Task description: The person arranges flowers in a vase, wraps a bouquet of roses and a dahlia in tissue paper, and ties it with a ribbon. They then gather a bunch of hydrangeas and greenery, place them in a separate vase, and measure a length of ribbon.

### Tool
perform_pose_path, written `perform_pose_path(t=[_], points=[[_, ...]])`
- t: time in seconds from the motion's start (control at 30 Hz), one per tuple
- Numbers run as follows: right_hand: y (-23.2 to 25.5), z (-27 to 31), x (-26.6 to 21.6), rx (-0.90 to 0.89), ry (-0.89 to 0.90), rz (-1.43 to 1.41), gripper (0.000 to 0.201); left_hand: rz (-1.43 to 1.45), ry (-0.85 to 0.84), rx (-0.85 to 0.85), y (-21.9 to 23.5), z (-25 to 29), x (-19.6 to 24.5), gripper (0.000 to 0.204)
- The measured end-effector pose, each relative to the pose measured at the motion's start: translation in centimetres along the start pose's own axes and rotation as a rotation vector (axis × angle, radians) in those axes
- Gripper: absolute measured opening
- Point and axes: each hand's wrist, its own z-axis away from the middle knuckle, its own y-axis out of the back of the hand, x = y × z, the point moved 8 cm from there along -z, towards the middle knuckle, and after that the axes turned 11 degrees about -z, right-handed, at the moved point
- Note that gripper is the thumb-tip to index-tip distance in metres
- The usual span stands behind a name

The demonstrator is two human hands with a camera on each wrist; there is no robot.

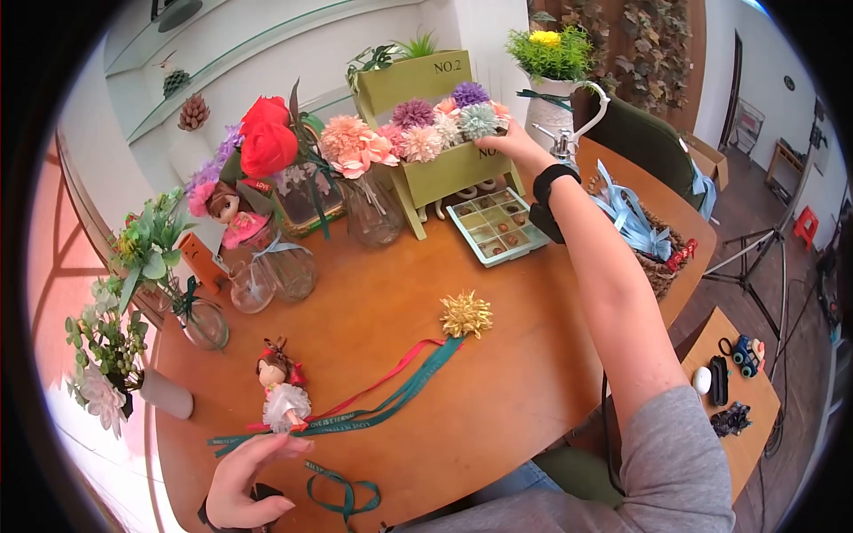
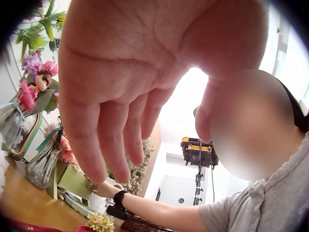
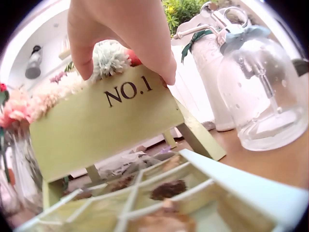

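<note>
My right hand (image 1: 520, 149) is at the green wooden planter (image 3: 111, 121) marked NO.1, its thumb and fingers spread apart at the top edge. A pale mint pompom flower (image 3: 110, 59) shows in the gap between them, among pink, white and purple blooms. In the head view my left hand (image 1: 244, 484) hovers at the near left table edge, fingers loosely bent and holding nothing. Close to it lie a small doll (image 1: 284, 400) in a white dress and the tails of green ribbon (image 1: 404, 391). A gold tinsel flower (image 1: 466, 315) sits at the ribbons' far end.
Below the planter lies a pale divided tray (image 1: 498, 229) of dried bits. Glass vases (image 1: 371, 213) and a doll in pink (image 1: 238, 222) stand left. A glass spray bottle (image 3: 263, 96) and a basket (image 1: 662, 275) of blue ribbons are right. A green ribbon loop (image 1: 342, 497) lies in front.
</note>
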Motion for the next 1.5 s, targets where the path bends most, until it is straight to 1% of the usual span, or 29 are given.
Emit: perform_pose_path(t=[0.1, 0.17, 0.2, 0.27, 0.3, 0.37, 0.4, 0.43, 0.5, 0.53, 0.57, 0.63, 0.67, 0.9, 0.97, 1.0, 1.07, 1.1, 1.17, 1.2, 1.23, 1.3, 1.33, 1.37, 1.4, 1.43, 1.47, 1.5], points=[[1.2, 0.0, 0.3, 0.036, -0.192, -0.144, 0.06, 0.009, -0.014, -0.011, -0.1, 0.1, 0.0, 0.066], [3.3, 3.6, -7.1, 0.458, 0.239, 0.085, 0.068, 0.011, -0.017, -0.013, -0.2, 0.2, 0.1, 0.065], [3.1, 3.8, -8.0, 0.458, 0.241, 0.085, 0.068, 0.01, -0.018, -0.012, -0.1, 0.2, 0.1, 0.065], [1.0, 3.5, -9.9, 0.23, 0.301, 0.004, 0.053, 0.004, -0.04, -0.027, -0.2, 0.2, 0.2, 0.065], [0.7, 3.5, -10.5, 0.228, 0.305, 0.0, 0.053, 0.001, -0.039, -0.021, -0.2, 0.2, 0.1, 0.065], [-0.8, 3.6, -12.4, 0.202, 0.402, 0.301, 0.047, 0.013, -0.054, -0.036, -0.4, 0.3, 0.0, 0.063], [-1.2, 3.5, -12.7, 0.228, 0.432, 0.414, 0.042, 0.006, -0.051, -0.029, -0.4, 0.3, 0.1, 0.063], [-1.4, 3.2, -12.8, 0.227, 0.436, 0.404, 0.042, 0.016, -0.053, -0.038, -0.6, 0.3, 0.2, 0.063], [-2.3, 2.5, -12.7, 0.181, 0.459, 0.708, 0.04, 0.025, -0.053, -0.04, -0.6, 0.3, 0.2, 0.062], [-2.5, 2.2, -12.3, 0.161, 0.458, 0.768, 0.039, 0.02, -0.068, -0.052, -0.7, 0.3, 0.1, 0.061], [-2.4, 2.1, -11.8, 0.156, 0.46, 0.764, 0.039, 0.016, -0.083, -0.066, -0.8, 0.3, 0.2, 0.061], [-3.1, 2.0, -10.7, 0.007, 0.442, 0.735, 0.04, 0.008, -0.078, -0.07, -0.8, 0.3, 0.2, 0.061], [-3.2, 2.2, -10.4, -0.008, 0.469, 0.76, 0.041, 0.001, -0.078, -0.078, -0.8, 0.3, 0.2, 0.06], [-3.3, 4.1, -11.0, 0.004, 0.571, 0.804, 0.042, -0.019, -0.095, -0.095, -1.1, 0.1, 0.5, 0.06], [-3.1, 4.0, -11.5, -0.001, 0.586, 0.772, 0.043, -0.095, -0.131, -0.156, -1.3, -0.1, 0.9, 0.059], [-3.0, 4.0, -11.9, 0.002, 0.589, 0.774, 0.043, -0.097, -0.134, -0.155, -1.3, -0.1, 0.9, 0.059], [-1.6, 4.3, -13.2, 0.123, 0.624, 0.699, 0.043, -0.074, -0.111, -0.129, -1.1, 0.0, 0.8, 0.059], [-1.3, 4.5, -14.1, 0.124, 0.624, 0.704, 0.043, -0.072, -0.116, -0.131, -1.1, 0.1, 0.8, 0.059], [0.9, 5.5, -16.0, 0.271, 0.601, 0.487, 0.041, -0.067, -0.099, -0.105, -0.9, 0.2, 0.6, 0.058], [1.5, 6.4, -17.0, 0.317, 0.622, 0.459, 0.04, -0.06, -0.106, -0.108, -0.9, 0.2, 0.7, 0.058], [1.6, 7.5, -18.0, 0.314, 0.625, 0.471, 0.04, -0.068, -0.108, -0.084, -0.8, 0.1, 0.8, 0.056], [1.0, 10.1, -20.2, 0.165, 0.621, 0.353, 0.04, -0.062, -0.119, -0.056, -0.5, -0.1, 1.1, 0.055], [0.4, 11.9, -21.2, 0.085, 0.62, 0.253, 0.037, -0.155, -0.112, -0.032, 0.0, -0.1, 1.0, 0.052], [-0.4, 14.3, -22.7, 0.013, 0.653, 0.214, 0.033, -0.244, -0.104, -0.002, 0.4, -0.2, 0.8, 0.05], [-1.4, 16.2, -23.0, -0.086, 0.492, 0.075, 0.028, -0.206, -0.064, 0.082, 0.9, -0.3, 0.3, 0.047], [-2.8, 18.4, -24.1, -0.232, 0.541, 0.078, 0.025, -0.153, -0.046, 0.147, 1.4, -0.6, 0.0, 0.044], [-4.2, 20.9, -24.9, -0.406, 0.409, 0.015, 0.022, -0.221, 0.014, 0.225, 2.1, -0.7, -0.6, 0.042], [-5.5, 23.3, -26.1, -0.499, 0.48, 0.116, 0.021, -0.292, 0.077, 0.3, 2.9, -0.6, -1.1, 0.039]])
